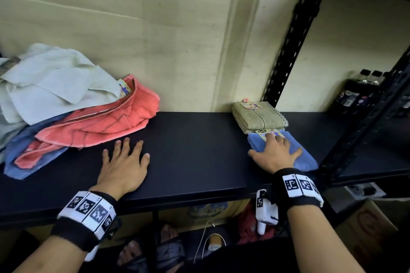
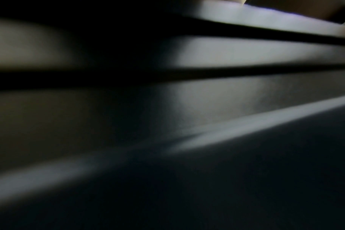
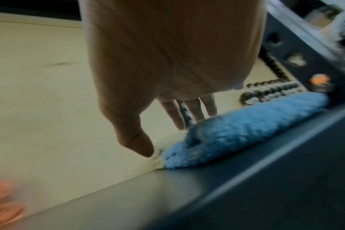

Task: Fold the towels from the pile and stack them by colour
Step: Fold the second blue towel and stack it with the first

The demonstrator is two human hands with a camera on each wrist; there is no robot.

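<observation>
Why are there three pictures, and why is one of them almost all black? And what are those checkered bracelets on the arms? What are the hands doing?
A person is folding towels, wearing three cameras. The big picture comes from a camera on the head, looking down at both hands. The checkered bands hold one more camera on each wrist.

The left hand lies flat and open on the black shelf, holding nothing. Its wrist sits so close to the shelf that its camera sees mostly dark blur.

The right hand presses flat on a folded blue towel. Its wrist camera shows the fingers above that same blue towel.

Behind the blue towel sits a folded green stack. On the left is the messy pile of pale, pink and blue towels, not yet folded.
</observation>
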